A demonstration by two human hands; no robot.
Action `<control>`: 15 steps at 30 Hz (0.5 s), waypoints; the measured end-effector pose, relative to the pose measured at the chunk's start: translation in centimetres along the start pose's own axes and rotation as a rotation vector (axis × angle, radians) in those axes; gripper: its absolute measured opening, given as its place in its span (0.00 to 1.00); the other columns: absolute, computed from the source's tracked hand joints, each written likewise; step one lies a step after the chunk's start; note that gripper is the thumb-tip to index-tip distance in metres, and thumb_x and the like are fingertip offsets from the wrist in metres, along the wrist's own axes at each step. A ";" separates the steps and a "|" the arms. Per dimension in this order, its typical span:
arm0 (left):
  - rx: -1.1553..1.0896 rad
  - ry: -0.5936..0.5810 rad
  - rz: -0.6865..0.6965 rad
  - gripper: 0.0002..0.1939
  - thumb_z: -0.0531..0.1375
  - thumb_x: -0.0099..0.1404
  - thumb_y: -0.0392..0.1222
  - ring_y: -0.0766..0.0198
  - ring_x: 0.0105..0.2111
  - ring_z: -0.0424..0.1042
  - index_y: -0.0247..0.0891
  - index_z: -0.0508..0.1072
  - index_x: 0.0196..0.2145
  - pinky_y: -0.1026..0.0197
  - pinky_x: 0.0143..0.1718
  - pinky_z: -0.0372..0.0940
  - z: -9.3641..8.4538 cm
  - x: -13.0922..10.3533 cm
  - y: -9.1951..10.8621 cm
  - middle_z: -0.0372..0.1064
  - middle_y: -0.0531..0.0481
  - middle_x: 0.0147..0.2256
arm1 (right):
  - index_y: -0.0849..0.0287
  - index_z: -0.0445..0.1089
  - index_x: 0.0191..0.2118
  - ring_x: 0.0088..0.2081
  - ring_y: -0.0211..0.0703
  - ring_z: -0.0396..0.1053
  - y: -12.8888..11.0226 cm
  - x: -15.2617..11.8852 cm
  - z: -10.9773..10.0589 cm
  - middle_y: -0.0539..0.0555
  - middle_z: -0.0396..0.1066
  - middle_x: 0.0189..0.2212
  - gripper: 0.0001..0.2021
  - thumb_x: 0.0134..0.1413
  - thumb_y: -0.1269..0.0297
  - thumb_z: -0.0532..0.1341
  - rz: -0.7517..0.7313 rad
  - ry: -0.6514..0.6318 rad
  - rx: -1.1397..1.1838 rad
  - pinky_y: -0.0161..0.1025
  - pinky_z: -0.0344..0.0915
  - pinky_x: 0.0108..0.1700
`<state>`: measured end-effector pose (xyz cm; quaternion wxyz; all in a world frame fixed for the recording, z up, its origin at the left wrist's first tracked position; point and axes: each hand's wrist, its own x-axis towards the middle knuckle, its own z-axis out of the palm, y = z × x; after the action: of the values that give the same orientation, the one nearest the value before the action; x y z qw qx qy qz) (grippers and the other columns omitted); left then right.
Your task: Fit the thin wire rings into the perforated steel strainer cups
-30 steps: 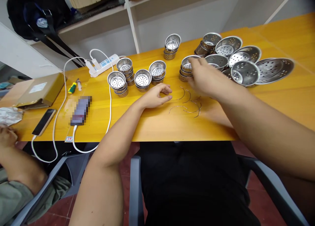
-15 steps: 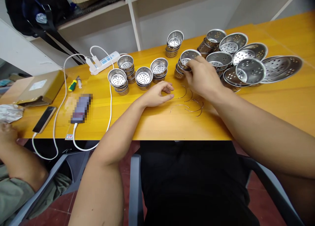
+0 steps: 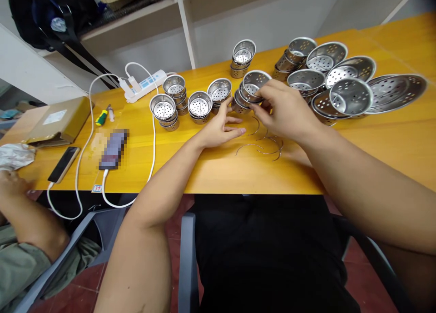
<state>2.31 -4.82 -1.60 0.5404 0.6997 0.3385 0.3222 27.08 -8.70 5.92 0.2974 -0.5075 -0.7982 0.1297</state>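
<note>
My right hand (image 3: 284, 108) pinches the rim of a perforated metal strainer cup (image 3: 255, 83), the top one of a small stack that leans to the left. My left hand (image 3: 223, 126) is open, its fingers spread just left of that stack; whether a fingertip touches it I cannot tell. Several thin curved wires (image 3: 269, 145) lie on the table below my hands. Left of the held cup stand stacks of like strainer cups, among them a near one (image 3: 200, 105) and one behind my left fingers (image 3: 220, 90).
More strainer cups (image 3: 327, 58) and wide ones lying tilted (image 3: 398, 92) crowd the right side. A power strip (image 3: 146, 83) with white cables, a screwdriver (image 3: 102, 116), two phones, including a black one (image 3: 64, 164), and a cardboard box (image 3: 59, 120) lie left. Another person's arm (image 3: 30, 213) rests at far left.
My right hand has drawn the top cup slightly towards me, and its stack now tilts left. My left hand has raised and spread its fingers towards the stack.
</note>
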 end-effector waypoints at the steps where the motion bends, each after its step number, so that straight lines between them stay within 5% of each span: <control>1: -0.010 -0.008 -0.007 0.67 0.79 0.68 0.43 0.43 0.77 0.78 0.57 0.42 0.88 0.41 0.71 0.84 0.0 0.1 -0.2 0.52 0.30 0.89 | 0.39 0.81 0.66 0.63 0.77 0.80 0.3 0.1 0.1 0.63 0.83 0.62 0.18 0.80 0.49 0.61 -0.002 -0.003 0.002 0.76 0.78 0.66; 5: -0.030 -0.043 -0.025 0.65 0.79 0.68 0.47 0.44 0.77 0.78 0.45 0.44 0.88 0.42 0.75 0.82 -0.1 0.3 -0.6 0.56 0.26 0.87 | 0.44 0.83 0.57 0.54 0.72 0.82 1.5 0.3 0.0 0.64 0.84 0.57 0.12 0.78 0.51 0.65 -0.014 -0.007 0.040 0.71 0.80 0.61; 9: -0.030 -0.067 -0.018 0.50 0.79 0.69 0.49 0.41 0.78 0.78 0.40 0.62 0.80 0.38 0.80 0.79 0.2 0.5 -0.7 0.56 0.27 0.88 | 0.48 0.80 0.50 0.48 0.66 0.81 2.2 0.5 0.0 0.65 0.83 0.53 0.07 0.74 0.59 0.65 -0.036 0.040 0.032 0.66 0.82 0.56; 15: -0.050 -0.098 -0.042 0.49 0.79 0.69 0.45 0.40 0.81 0.76 0.43 0.63 0.79 0.30 0.88 0.70 0.4 0.4 -0.9 0.63 0.30 0.85 | 0.46 0.82 0.52 0.58 0.72 0.82 2.9 0.8 1.4 0.64 0.83 0.56 0.09 0.77 0.58 0.64 -0.046 0.034 -0.009 0.70 0.81 0.64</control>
<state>2.78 -4.58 -2.52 0.5803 0.6936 0.3182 0.2846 28.11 -6.59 3.66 0.3116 -0.4926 -0.8050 0.1106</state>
